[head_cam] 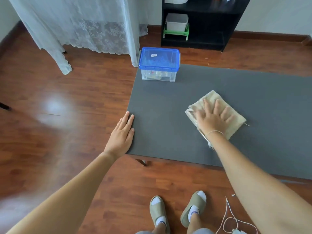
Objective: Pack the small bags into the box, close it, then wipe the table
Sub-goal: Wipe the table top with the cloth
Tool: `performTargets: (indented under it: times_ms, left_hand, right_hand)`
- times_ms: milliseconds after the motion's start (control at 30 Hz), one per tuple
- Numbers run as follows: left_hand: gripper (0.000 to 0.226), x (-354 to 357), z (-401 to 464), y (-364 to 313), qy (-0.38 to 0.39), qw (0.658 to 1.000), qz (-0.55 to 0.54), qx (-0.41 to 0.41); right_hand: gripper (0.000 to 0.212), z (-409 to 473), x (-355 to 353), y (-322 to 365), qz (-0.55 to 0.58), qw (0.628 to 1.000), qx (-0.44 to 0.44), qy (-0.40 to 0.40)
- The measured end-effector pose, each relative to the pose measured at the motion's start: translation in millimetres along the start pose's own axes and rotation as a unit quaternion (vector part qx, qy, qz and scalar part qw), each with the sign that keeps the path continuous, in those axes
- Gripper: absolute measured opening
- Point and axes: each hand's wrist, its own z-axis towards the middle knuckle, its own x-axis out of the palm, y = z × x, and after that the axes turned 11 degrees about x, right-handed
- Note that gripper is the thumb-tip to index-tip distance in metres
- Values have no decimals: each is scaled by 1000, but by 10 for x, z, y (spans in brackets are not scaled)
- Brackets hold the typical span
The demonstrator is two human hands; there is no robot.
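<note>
My right hand (213, 116) lies flat with fingers spread on a beige folded cloth (217, 114), pressing it onto the grey tabletop (168, 119) toward its right-middle area; the fingers look blurred. My left hand (121, 134) rests palm down with fingers together and extended on the tabletop's left edge, near the front corner, gripping nothing. The clear box (159, 64) sits at the far left corner of the tabletop with its blue lid (159, 58) on, and small bags (156, 74) show faintly through its wall, too indistinct to count. The box is well apart from both hands. My feet in slippers (177, 211) stand on the wooden floor (67, 107) below.
</note>
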Motion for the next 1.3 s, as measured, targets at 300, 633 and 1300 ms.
performTargets:
  times_ms: [300, 633, 1300]
  left_hand:
    - [59, -102, -335, 89, 69, 987, 145, 13]
    - [57, 480, 392, -752, 132, 958, 220, 127]
    - [49, 1277, 1183, -1810, 112, 970, 156, 152]
  right_hand:
    - [46, -832, 231, -400, -68, 937, -339, -41]
    - [47, -830, 228, -498, -61, 940, -335, 2]
    - [59, 331, -729, -3220, -174, 945, -274, -49]
